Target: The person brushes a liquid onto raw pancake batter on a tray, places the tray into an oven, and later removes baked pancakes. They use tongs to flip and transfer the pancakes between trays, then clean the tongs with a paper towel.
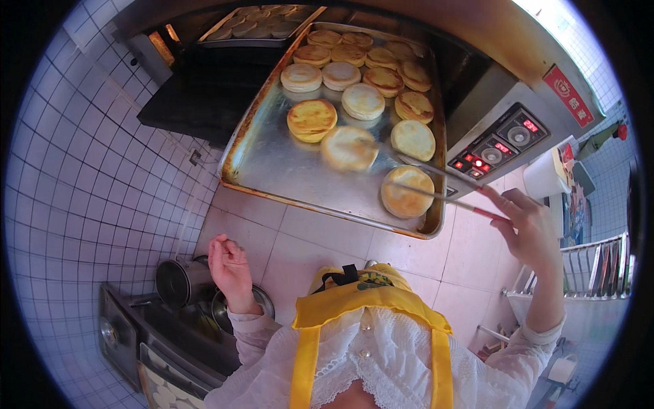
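Note:
A metal baking tray (286, 174) with several round flat breads juts from a deck oven. My right hand (526, 225) holds a pair of long, thin chopsticks or tongs (462, 204) with red on the grip. One tip is over a pale bread (350, 148) near the tray's middle; the other crosses a bread (407, 191) at the front right corner. Both tips are blurred, so contact is unclear. Some breads are browned, like the one (312, 120) left of centre; others are pale. My left hand (230, 266) hangs left of the tray's front edge, fingers curled, holding nothing.
Another tray of breads (255, 33) sits in the oven at the back left, behind a dark open door (189, 97). The oven's control panel (498, 143) is on the right. Metal pots (176, 283) stand lower left, near a tray of pale rounds (166, 391). A wire rack (595, 271) stands right.

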{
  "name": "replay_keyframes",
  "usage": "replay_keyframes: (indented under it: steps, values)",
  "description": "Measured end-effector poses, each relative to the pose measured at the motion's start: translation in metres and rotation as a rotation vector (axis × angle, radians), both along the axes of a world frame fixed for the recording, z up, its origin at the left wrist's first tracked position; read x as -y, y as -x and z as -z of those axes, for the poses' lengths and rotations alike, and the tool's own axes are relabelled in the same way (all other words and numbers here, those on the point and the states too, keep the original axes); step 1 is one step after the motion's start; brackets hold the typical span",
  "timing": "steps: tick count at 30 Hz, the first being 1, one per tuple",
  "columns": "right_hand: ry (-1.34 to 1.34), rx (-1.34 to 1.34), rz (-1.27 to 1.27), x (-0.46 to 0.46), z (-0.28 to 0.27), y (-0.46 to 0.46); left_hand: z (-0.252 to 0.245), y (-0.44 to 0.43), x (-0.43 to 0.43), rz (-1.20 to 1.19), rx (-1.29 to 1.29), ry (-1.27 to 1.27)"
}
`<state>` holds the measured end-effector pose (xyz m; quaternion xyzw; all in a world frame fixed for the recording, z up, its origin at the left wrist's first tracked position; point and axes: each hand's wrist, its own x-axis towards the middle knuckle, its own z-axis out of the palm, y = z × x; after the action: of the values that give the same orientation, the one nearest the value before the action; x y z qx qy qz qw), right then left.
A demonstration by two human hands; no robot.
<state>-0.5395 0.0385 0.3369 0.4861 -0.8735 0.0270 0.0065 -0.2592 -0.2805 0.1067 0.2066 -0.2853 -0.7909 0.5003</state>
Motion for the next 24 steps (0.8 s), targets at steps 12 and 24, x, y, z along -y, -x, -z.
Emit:
replay_keyframes:
  steps: [12,24]
  values:
    - [0.214,0.037,0.066,0.120,0.055,0.058,0.006,-0.017,0.001,-0.003,-0.063,-0.043]
    - [0.077,0.144,-0.028,-0.008,-0.016,0.052,0.007,-0.023,-0.006,-0.035,-0.070,-0.068]
